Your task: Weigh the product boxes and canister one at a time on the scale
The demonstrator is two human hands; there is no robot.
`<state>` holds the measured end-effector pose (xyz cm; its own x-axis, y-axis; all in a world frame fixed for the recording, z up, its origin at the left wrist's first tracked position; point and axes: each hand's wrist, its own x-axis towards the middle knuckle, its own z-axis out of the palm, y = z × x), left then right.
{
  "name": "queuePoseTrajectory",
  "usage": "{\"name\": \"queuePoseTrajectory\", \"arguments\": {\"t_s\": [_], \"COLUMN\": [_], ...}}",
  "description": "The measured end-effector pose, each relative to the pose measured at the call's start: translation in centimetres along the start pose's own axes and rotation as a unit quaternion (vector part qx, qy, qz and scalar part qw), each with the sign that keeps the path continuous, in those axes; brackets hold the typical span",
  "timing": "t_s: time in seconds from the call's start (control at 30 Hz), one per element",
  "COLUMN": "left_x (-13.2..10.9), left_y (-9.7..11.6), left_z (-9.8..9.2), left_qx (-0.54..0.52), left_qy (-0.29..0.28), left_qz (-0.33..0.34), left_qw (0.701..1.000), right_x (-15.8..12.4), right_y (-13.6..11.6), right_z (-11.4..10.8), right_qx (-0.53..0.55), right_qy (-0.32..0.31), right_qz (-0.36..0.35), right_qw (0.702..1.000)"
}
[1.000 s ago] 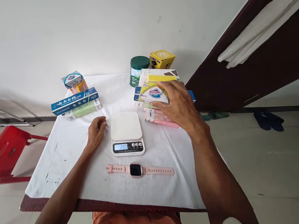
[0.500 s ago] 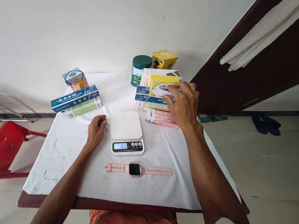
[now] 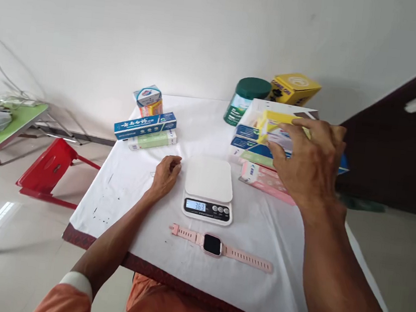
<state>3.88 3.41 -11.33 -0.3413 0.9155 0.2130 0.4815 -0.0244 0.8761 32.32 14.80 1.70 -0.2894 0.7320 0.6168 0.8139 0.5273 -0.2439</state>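
Observation:
My right hand (image 3: 310, 160) pinches a yellow-and-white box (image 3: 277, 121), likely soap, between thumb and fingers, over the stacked boxes on the right. Beneath it are blue toothpaste boxes (image 3: 245, 142) and a pale green box (image 3: 256, 158); a pink box (image 3: 265, 178) lies in front. My left hand (image 3: 167, 174) rests on the cloth with curled fingers, left of the white kitchen scale (image 3: 210, 179). Nothing sits on the scale's plate, and its display reads 363. A pink-strapped smartwatch (image 3: 212, 244) lies in front of the scale.
At the back left are a blue toothpaste box (image 3: 146, 125), a green box (image 3: 153, 140) and a small blue-white box (image 3: 147, 95). A green-lidded tub (image 3: 250, 100) and a yellow carton (image 3: 294, 88) stand at the back right. A red chair (image 3: 54, 171) is beside the table.
The view has swung left, so the table appears further right. My right hand still grips the yellow box, which looks turned slightly. My left hand stays beside the scale, which still reads 363.

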Motion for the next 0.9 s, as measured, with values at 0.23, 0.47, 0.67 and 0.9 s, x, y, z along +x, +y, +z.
{"name": "queuePoseTrajectory", "arguments": {"t_s": [0.23, 0.47, 0.67, 0.9], "left_x": [-0.2, 0.0, 0.3, 0.2], "left_y": [0.0, -0.5, -0.6, -0.5], "left_z": [0.1, 0.3, 0.4, 0.3], "left_qx": [0.002, -0.013, -0.010, -0.005], "left_qy": [0.001, 0.000, 0.005, 0.002], "left_qz": [0.011, 0.031, 0.024, 0.026], "left_qw": [1.000, 0.999, 1.000, 1.000], "right_x": [6.0, 10.3, 10.1, 9.1], "right_y": [-12.5, -21.9, -23.5, -22.0], "right_z": [6.3, 15.2, 15.9, 11.6], "right_qx": [0.108, 0.074, 0.033, 0.039], "right_qy": [-0.212, -0.312, -0.306, -0.270], "right_qz": [-0.221, -0.245, -0.253, -0.247], "right_qw": [0.946, 0.915, 0.917, 0.930]}}
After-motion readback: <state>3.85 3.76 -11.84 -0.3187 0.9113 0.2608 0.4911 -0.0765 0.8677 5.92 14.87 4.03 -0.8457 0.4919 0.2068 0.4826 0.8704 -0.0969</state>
